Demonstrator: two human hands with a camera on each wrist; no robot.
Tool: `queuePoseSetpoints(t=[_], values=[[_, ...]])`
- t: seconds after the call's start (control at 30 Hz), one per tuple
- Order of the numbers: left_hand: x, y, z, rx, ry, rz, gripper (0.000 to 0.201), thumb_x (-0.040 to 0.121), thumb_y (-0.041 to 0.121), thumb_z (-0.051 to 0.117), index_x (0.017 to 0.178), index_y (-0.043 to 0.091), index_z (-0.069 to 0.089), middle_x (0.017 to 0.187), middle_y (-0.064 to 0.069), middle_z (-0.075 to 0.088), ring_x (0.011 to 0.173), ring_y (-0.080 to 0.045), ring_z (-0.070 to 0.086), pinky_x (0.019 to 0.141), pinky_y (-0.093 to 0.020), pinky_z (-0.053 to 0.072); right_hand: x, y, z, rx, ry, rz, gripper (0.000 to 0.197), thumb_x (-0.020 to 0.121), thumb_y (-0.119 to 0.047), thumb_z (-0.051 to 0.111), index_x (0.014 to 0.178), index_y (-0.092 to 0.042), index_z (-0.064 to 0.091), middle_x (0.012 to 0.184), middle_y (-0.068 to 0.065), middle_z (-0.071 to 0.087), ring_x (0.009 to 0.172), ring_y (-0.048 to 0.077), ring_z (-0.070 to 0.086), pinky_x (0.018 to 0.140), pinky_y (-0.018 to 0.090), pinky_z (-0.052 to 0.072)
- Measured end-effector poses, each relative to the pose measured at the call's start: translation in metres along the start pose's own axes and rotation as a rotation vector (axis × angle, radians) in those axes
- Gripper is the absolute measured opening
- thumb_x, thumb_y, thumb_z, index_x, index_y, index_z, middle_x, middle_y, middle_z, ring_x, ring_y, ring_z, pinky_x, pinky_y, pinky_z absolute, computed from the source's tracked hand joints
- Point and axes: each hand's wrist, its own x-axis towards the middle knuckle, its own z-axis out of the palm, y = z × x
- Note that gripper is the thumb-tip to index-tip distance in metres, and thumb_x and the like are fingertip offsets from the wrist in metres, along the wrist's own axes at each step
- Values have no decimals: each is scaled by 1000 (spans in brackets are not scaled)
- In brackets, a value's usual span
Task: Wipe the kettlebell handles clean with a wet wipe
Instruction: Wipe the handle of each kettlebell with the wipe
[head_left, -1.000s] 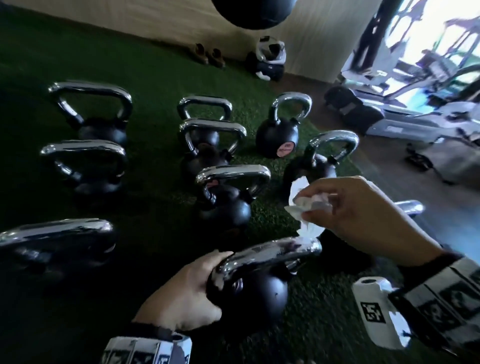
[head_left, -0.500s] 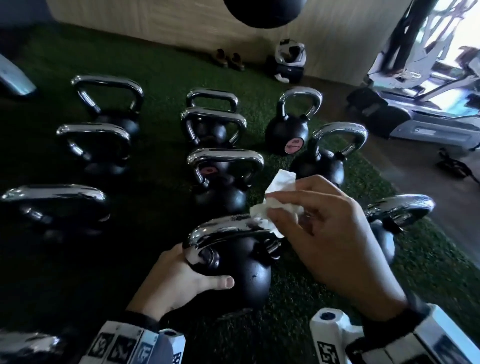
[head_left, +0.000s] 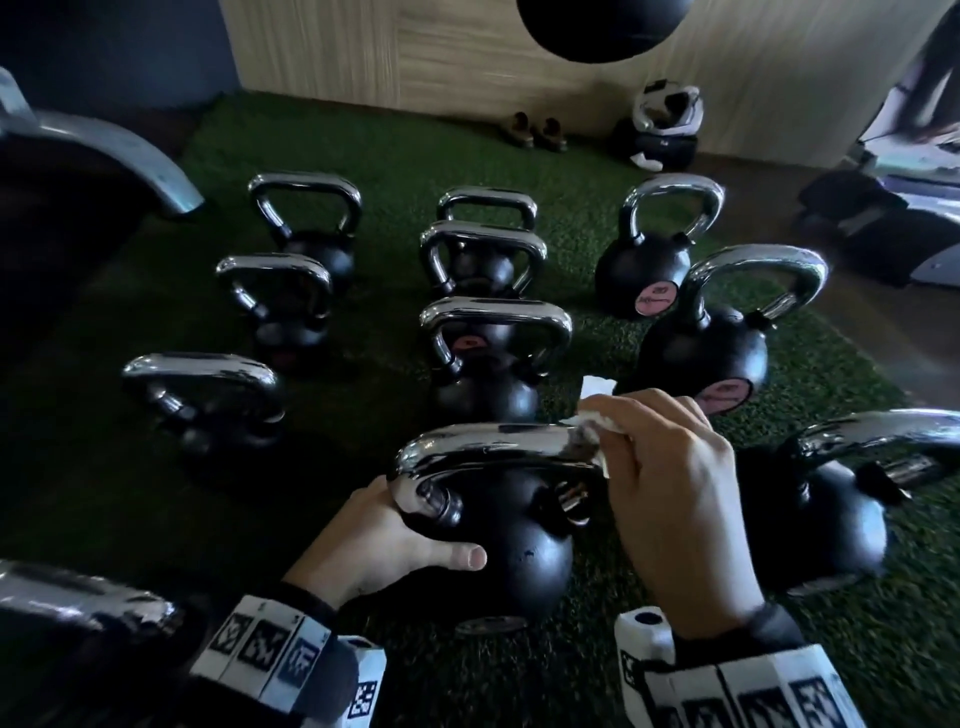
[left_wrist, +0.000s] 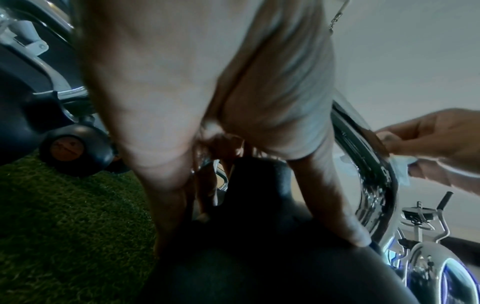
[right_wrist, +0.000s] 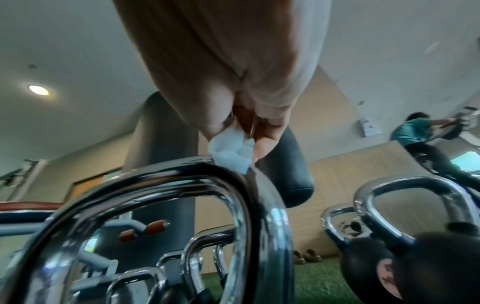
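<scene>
Kettlebell (head_left: 498, 530): body gripped by left hand (head_left: 384, 540); chrome handle (head_left: 493, 447) under right hand (head_left: 675, 493), which pinches the wipe (head_left: 597, 415) on its right bend. Step: wiping begins; next likely a sweep leftward toward the left hand. Other kettlebells (head_left: 493, 358) beyond both hands.

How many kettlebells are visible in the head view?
11 kettlebells: left column four; middle four, nearest held by the left hand; right three. Others may be hidden.

pink kettlebell labels (head_left: 655, 298) (blurred), nothing legible
</scene>
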Motion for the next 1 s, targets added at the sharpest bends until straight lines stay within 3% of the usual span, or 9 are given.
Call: queuePoseSetpoints(t=[0.1,0.2,0.27,0.43,0.6,0.67,0.77,0.87,1.0], values=[[4,-8,3,19,30,32,89,34,85,87,114,51,70,125,24,65,118,4,59,108,-30,49,-8,-9,4,10,45,-32,25,90,6,67,107,-9,77,99,1,70,90,21,58,85,18,42],[6,-13,6,16,34,60,93,34,88,85,118,53,68,131,24,63,123,2,58,111,-34,48,-24,-14,8,19,92,-40,27,93,2,61,113,-7,77,104,2,70,95,20,59,93,15,43],[5,-12,5,7,27,56,91,37,85,87,119,51,67,133,24,61,125,3,55,113,-32,45,-31,1,8,76,137,57,29,92,7,65,112,-10,78,104,-1,72,95,18,65,88,20,50],[3,-11,6,-40,29,32,89,36,78,90,116,44,69,122,24,66,116,5,60,107,-26,47,-37,13,2,294,162,294,30,89,5,71,107,-18,80,102,-14,74,91,-10,67,75,1,45],[1,-8,6,-85,47,37,80,37,70,94,110,47,72,115,26,70,109,10,62,92,-15,46,-53,16,5,431,166,383,43,85,9,72,112,-24,77,106,-15,76,96,-1,72,82,14,55],[-2,-3,5,-101,54,58,77,37,68,95,108,54,71,110,37,68,106,17,60,90,-12,45,-59,29,12,542,130,525,40,89,4,72,110,-30,76,104,-13,78,98,6,74,87,26,60],[-6,0,7,-116,81,116,77,44,57,97,115,57,67,109,56,55,104,31,51,94,-7,40,-66,41,24,659,21,721,29,93,-4,70,114,-23,77,101,-9,80,100,11,74,94,44,60],[-13,5,8,-83,109,108,86,53,53,95,130,48,58,108,63,46,101,39,43,86,7,33,-71,37,28,675,-55,771,25,95,-10,69,115,-22,77,102,-11,80,99,8,75,86,30,62],[-28,21,8,77,119,-14,79,58,65,87,126,48,51,99,33,62,90,21,51,75,2,39,-76,41,24,599,-71,762,20,93,-17,73,111,-20,80,97,-13,80,92,2,75,85,31,62]])
